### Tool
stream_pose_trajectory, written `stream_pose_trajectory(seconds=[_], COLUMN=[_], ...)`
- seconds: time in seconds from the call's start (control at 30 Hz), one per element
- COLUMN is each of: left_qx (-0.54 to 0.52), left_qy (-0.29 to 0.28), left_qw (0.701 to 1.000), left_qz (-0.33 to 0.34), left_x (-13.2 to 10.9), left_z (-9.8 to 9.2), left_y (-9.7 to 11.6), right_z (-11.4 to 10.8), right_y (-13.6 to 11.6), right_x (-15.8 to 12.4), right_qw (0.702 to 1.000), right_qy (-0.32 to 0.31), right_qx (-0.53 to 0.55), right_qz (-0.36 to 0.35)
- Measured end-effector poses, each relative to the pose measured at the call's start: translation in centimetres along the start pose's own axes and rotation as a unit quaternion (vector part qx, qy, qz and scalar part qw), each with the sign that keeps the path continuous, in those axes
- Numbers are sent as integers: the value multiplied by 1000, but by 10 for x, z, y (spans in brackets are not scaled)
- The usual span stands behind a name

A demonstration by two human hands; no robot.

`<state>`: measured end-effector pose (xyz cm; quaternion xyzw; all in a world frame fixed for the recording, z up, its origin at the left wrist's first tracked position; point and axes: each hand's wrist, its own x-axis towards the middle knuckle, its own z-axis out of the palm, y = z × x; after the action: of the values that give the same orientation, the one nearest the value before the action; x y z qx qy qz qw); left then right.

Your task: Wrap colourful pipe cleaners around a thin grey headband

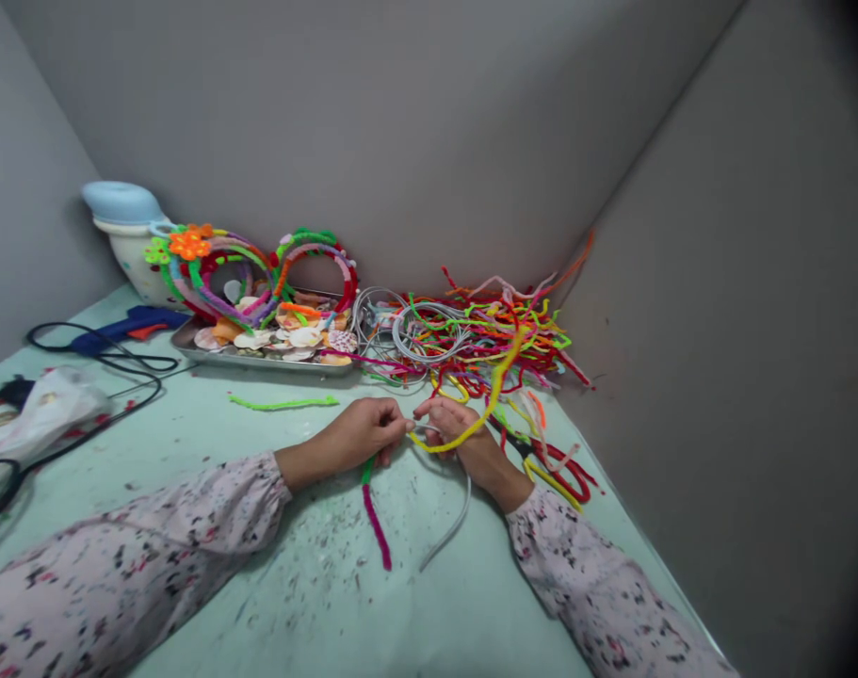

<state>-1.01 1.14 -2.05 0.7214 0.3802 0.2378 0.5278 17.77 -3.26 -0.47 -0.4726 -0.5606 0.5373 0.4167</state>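
My left hand (364, 431) is closed in a pinch around a grey wire whose lower end is wrapped in a green and magenta pipe cleaner (377, 527), hanging below the fingers. At its fingertips starts a yellow pipe cleaner (463, 437), which curves up and right across my right hand. My right hand (471, 443) has its fingers curled round the bare part of the grey wire (457, 523), whose free end bends down toward the table. A light green pipe cleaner (283, 404) lies just beyond my left hand.
Behind are a metal tray (273, 363) of shells, finished-looking pipe-cleaner hoops (315, 240), a coil of grey wire (429, 334) and piled pipe cleaners (499, 320). Scissors (556, 480) lie right. On the left are a blue glue gun (121, 328), black cable (128, 369) and a white container (136, 254).
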Motion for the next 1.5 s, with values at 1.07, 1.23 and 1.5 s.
stream_pose_trajectory(seconds=[1.07, 1.23, 1.5], left_qx=[-61, -4, 128], left_qy=[18, 29, 63], left_qw=[998, 999, 988], left_qz=[-2, 24, 56], left_x=[-2, -2, -2], left_z=[-3, 1, 5], left_y=[11, 5, 1], right_z=[10, 9, 9], right_y=[2, 4, 6], right_x=[3, 2, 0], right_qw=[989, 978, 958], right_qy=[103, 124, 132], right_qx=[-83, -134, -199], right_qz=[-70, -99, -159])
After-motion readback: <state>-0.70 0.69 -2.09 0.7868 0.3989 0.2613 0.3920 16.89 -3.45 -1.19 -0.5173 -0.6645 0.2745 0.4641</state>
